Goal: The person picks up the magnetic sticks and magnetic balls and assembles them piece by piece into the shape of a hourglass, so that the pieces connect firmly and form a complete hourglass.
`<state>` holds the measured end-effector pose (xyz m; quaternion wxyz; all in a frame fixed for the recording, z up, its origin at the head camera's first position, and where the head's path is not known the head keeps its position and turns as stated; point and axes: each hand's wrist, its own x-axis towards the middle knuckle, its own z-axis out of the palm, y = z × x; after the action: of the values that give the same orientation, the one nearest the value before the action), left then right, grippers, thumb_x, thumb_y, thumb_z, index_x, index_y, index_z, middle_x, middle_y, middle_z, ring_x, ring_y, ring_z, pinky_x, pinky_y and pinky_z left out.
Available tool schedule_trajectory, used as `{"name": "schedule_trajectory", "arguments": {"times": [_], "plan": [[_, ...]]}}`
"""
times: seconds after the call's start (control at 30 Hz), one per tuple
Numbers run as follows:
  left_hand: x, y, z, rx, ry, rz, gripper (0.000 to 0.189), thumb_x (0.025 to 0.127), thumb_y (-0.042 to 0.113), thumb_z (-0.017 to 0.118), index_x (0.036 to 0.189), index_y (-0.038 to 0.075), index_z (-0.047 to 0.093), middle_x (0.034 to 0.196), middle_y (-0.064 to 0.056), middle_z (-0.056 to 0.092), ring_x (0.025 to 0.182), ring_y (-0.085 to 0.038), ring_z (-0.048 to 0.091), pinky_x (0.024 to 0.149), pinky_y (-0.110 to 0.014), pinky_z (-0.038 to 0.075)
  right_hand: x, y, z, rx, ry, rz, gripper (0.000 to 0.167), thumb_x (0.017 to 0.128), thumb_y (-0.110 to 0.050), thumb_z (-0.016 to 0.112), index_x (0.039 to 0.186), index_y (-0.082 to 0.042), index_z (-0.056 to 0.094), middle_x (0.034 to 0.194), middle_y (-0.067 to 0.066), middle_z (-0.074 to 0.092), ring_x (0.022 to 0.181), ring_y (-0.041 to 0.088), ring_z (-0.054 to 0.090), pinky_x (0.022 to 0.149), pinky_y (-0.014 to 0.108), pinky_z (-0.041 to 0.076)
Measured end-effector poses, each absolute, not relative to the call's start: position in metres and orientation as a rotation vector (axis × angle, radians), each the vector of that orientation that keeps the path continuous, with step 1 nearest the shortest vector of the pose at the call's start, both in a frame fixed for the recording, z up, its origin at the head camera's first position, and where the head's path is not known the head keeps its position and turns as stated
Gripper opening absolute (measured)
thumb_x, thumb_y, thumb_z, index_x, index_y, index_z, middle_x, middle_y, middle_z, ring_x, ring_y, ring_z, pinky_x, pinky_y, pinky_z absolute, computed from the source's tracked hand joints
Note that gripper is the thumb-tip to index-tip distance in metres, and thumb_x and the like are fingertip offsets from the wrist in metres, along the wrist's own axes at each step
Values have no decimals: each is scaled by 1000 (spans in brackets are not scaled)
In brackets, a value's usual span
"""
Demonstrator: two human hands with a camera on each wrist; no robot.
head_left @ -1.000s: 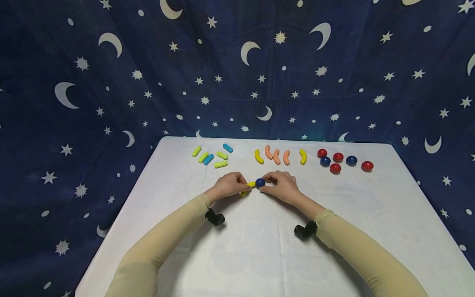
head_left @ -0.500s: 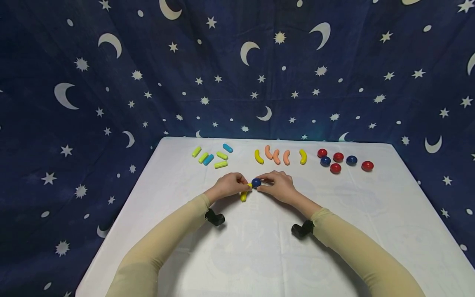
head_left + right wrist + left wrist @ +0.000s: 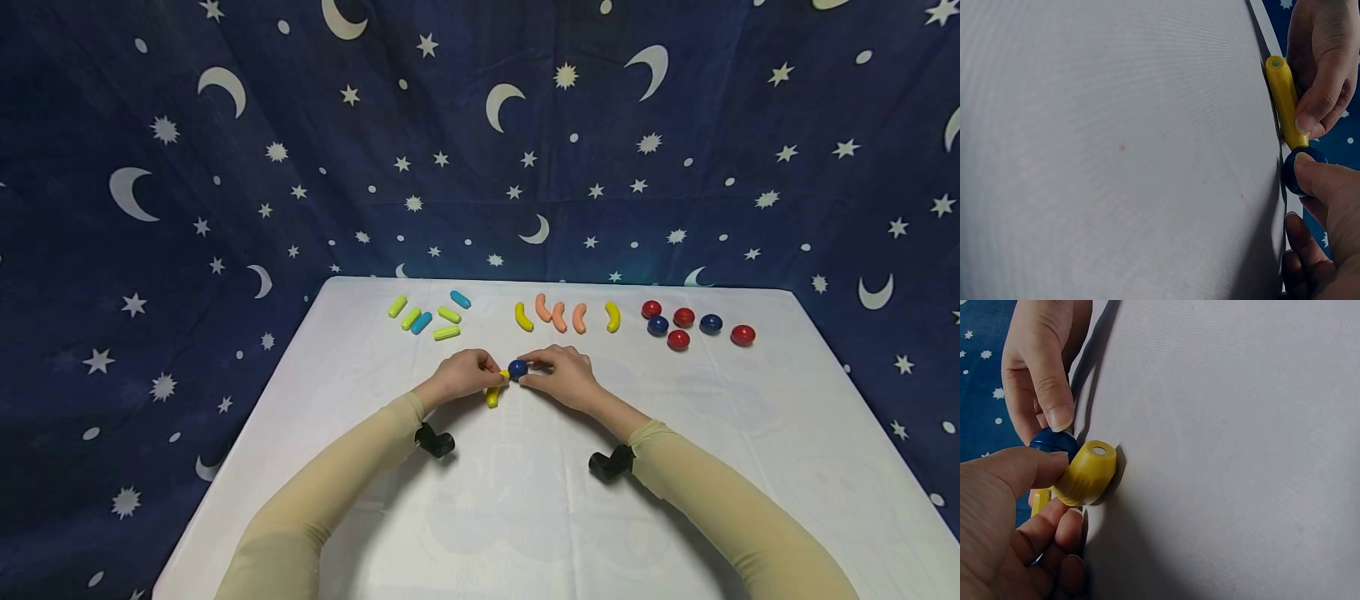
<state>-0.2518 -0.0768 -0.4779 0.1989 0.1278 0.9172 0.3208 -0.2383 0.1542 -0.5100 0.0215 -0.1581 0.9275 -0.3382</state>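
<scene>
In the head view my left hand (image 3: pixel 465 373) pinches a curved yellow stick (image 3: pixel 492 399) between thumb and fingers. One end of the stick points toward me and shows a small metallic disc in the left wrist view, where the yellow stick (image 3: pixel 1092 472) looks foreshortened. My right hand (image 3: pixel 567 379) holds a dark blue ball (image 3: pixel 517 369) at its fingertips. The ball touches the stick's other end, as the right wrist view shows with the blue ball (image 3: pixel 1297 175) against the yellow stick (image 3: pixel 1282 94). Fingers hide part of both pieces.
Along the back of the white table (image 3: pixel 495 517) lie short green sticks (image 3: pixel 447 332) and blue sticks (image 3: pixel 422 322) at left. Curved orange sticks (image 3: pixel 579 318) and yellow sticks (image 3: pixel 612 317) lie mid-table. Red balls (image 3: pixel 742 335) and blue balls (image 3: pixel 710 324) sit right. A starry curtain (image 3: pixel 450 125) hangs behind.
Over the first half second my right hand moved slightly left with the blue ball, and the yellow stick's free end swung toward me. Since then both hands have stayed almost still.
</scene>
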Motion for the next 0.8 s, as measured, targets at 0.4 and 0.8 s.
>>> {"name": "schedule_trajectory", "arguments": {"times": [0.4,0.8], "plan": [[-252,-77,-479,367,2587,878,27,91,42,75,96,16,71,84,4,66,77,-15,57,70,-31,40,-238,154,-510,-491,2879,-1042,39,88,-41,80,125,-28,74,106,-4,69,100,21,52,91,51,33],[-252,-77,-479,359,2568,901,27,92,41,74,96,15,71,86,3,66,78,-15,57,69,-30,41,-239,155,-512,-476,2882,-1043,40,88,-40,81,124,-25,75,109,-3,68,102,22,52,92,51,33]]}}
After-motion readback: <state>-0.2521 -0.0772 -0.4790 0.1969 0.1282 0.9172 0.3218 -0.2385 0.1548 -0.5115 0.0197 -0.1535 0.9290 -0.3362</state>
